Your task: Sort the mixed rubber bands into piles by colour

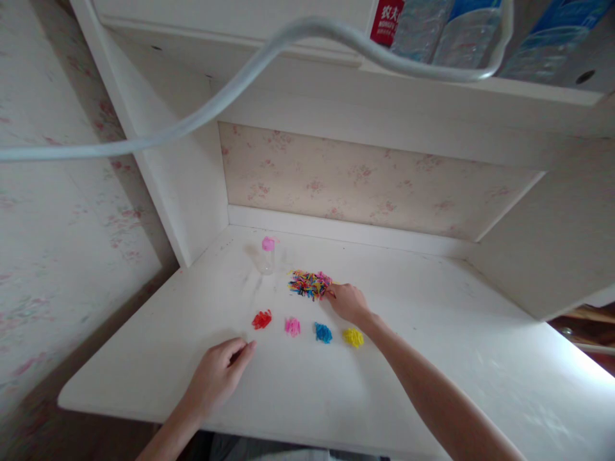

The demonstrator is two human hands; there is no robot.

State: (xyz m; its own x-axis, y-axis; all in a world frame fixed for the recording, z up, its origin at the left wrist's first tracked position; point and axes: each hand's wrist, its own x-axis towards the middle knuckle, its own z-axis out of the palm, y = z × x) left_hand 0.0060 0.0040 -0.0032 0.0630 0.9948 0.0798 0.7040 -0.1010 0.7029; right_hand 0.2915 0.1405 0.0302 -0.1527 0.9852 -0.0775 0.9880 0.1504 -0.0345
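A heap of mixed coloured small rubber bands (305,285) lies on the white desk. My right hand (346,303) reaches to the heap's right end, its fingers pinched on a rubber band whose reddish edge shows at the fingertips. Four sorted piles form a row in front of the heap: red bands (262,319), pink bands (293,326), blue bands (323,333) and yellow bands (353,337). My left hand (223,366) rests on the desk just nearer to me than the red pile. Its fingers are curled in with the thumb against them; what they hold, if anything, is hidden.
A clear bottle with a pink lid (268,256) stands upright behind the heap, to the left. Side panels and a back board enclose the desk (432,384). Overhead, a shelf carries water bottles (466,32), and a pale cable (230,89) hangs across the view.
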